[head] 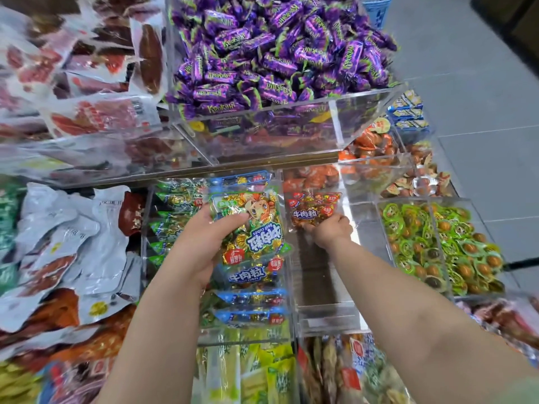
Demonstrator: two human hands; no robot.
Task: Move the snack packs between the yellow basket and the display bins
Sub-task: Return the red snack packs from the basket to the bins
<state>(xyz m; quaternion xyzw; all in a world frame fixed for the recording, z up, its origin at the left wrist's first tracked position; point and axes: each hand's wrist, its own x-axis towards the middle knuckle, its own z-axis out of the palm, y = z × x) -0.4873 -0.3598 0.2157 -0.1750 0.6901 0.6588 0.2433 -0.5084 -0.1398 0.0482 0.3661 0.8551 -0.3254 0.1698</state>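
Open lane here: the middle bin (326, 287) shows bare clear floor from its near wall almost to the back. It is wide enough for the right hand (329, 231), which sits at the far end gripping the red pack (315, 211). On its left a clear divider (292, 272) walls it off from the blue packs (250, 298), stacked tight, with the left hand (204, 243) and its green pack (250, 225) filling the air above them. At the back the purple candy bin (262, 135) overhangs and caps the reach. On the right, green-wrapped snacks (455, 246) crowd the neighbouring bin.
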